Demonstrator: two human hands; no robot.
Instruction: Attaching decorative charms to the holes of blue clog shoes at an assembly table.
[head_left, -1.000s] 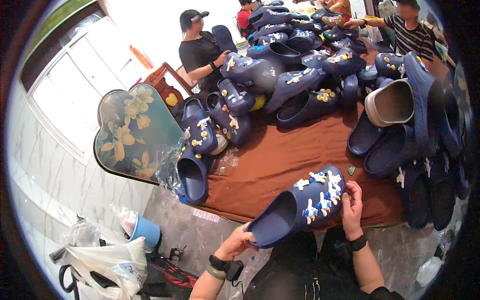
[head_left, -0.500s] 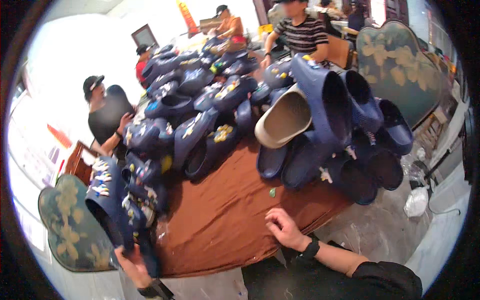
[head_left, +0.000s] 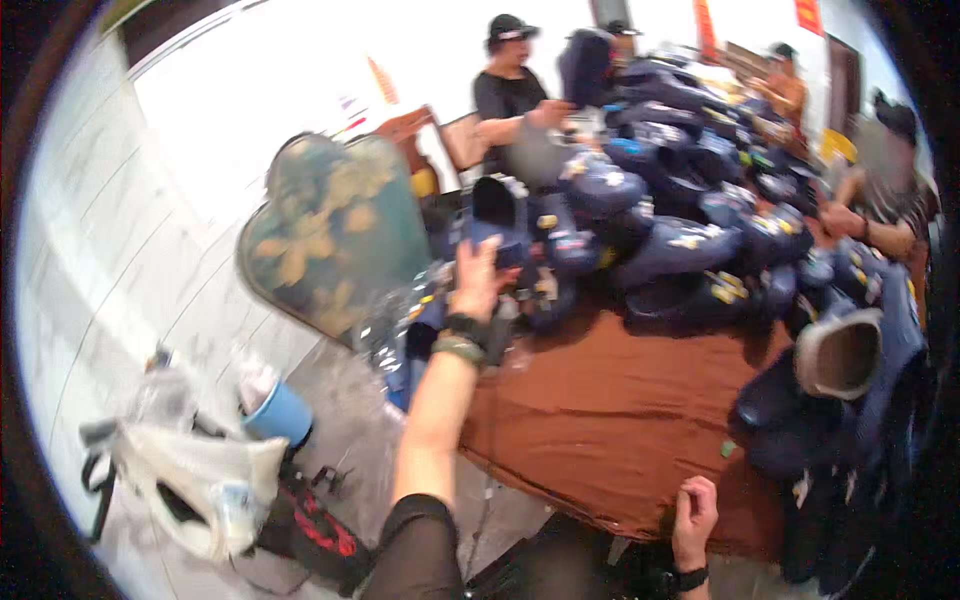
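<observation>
My left hand (head_left: 478, 282) reaches far forward to the left end of a pile of navy clogs (head_left: 680, 240). Its fingers are closed on the underside of a navy clog (head_left: 497, 212) that stands upright against the pile; the picture is blurred here. The clogs carry small white and yellow flower charms. My right hand (head_left: 695, 508) rests on the near edge of the brown tablecloth (head_left: 610, 420), fingers loosely bent, holding nothing.
A teal heart-shaped panel with yellow flowers (head_left: 330, 235) stands left of the table. On the floor are a blue bucket (head_left: 280, 412) and a white plastic bag (head_left: 200, 480). A person in black (head_left: 510, 95) and another person (head_left: 885, 205) work across the table. A large clog with a beige inside (head_left: 840, 355) lies at the right.
The view swung back to the left. My left hand rose from the table's near left corner and carried the navy clog forward to the pile. My right hand slid back to the table edge.
</observation>
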